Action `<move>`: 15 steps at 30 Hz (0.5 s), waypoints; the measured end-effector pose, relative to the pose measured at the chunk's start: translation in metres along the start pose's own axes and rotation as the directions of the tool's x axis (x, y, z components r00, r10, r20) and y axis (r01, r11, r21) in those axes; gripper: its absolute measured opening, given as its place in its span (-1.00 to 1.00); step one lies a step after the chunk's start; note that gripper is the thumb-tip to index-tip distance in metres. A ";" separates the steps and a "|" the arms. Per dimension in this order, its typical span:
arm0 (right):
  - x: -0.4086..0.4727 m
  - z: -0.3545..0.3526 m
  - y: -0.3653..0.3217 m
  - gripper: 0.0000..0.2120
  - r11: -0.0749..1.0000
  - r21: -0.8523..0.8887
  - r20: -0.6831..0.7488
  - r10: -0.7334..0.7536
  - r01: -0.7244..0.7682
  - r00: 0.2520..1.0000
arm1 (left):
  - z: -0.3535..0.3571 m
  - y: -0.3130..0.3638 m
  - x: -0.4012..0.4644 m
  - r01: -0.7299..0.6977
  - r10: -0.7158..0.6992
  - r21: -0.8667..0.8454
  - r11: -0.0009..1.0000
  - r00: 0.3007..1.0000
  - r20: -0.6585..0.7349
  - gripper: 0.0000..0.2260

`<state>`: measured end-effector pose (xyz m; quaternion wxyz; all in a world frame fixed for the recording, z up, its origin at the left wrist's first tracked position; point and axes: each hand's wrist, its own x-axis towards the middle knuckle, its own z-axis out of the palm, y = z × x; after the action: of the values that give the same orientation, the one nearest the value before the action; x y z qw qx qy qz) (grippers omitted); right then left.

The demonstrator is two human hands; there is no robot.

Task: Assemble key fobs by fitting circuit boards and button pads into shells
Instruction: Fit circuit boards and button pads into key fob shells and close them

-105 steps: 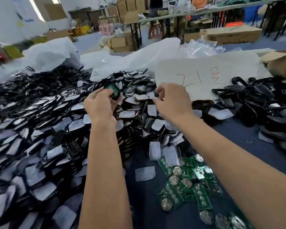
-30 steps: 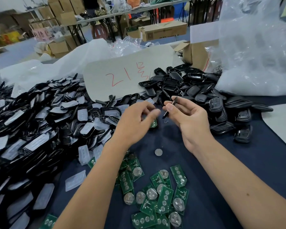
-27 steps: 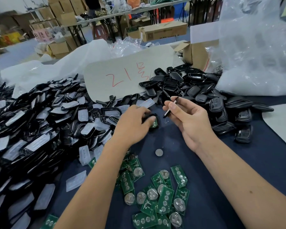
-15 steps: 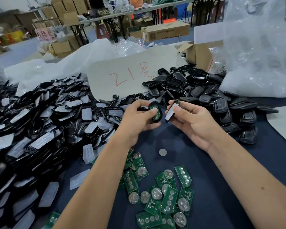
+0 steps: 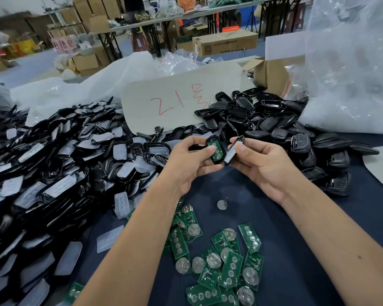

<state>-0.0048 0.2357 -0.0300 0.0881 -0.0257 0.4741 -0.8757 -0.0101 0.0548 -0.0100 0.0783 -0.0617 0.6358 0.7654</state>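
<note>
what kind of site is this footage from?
Probably a small assembly workshop or warehouse: heaps of black key fob shells and loose green circuit boards on a work table, with stacked cardboard boxes and folding tables behind.

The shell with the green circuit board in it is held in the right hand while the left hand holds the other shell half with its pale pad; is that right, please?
Not quite: the hands are swapped. In the head view the left hand holds the shell with the green circuit board, and the right hand holds the other shell half with its pale pad.
</note>
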 end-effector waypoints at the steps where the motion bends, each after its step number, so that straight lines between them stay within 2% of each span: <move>1: 0.000 0.001 0.001 -0.75 1.000 -0.007 -0.014 -0.007 0.007 1.000 | 0.000 0.000 0.000 -0.020 0.020 0.019 1.000 1.000 -0.017 -0.90; 6: 0.001 0.003 0.005 -0.76 0.991 -0.129 -0.150 -0.061 0.042 0.987 | 0.007 -0.001 -0.002 -0.165 0.178 0.212 0.963 0.983 -0.042 -0.88; 10: 0.000 0.004 0.007 -0.67 0.979 -0.187 -0.184 -0.119 0.084 0.976 | 0.015 -0.001 -0.004 -0.294 0.316 0.401 0.868 0.949 0.010 -0.94; 12: -0.001 0.005 0.007 -0.74 0.975 -0.200 -0.187 -0.139 0.100 0.973 | 0.016 0.001 -0.005 -0.329 0.345 0.449 0.831 0.937 0.049 -0.98; 15: -0.001 0.006 0.006 -0.78 0.970 -0.209 -0.187 -0.162 0.122 0.969 | 0.016 0.004 -0.008 -0.340 0.338 0.485 0.806 0.936 0.095 -0.90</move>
<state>-0.0021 0.2272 -0.0319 -0.0267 0.0209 0.5615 -0.8268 -0.0026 0.0692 -0.0015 -0.0451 0.0764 0.8105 0.5790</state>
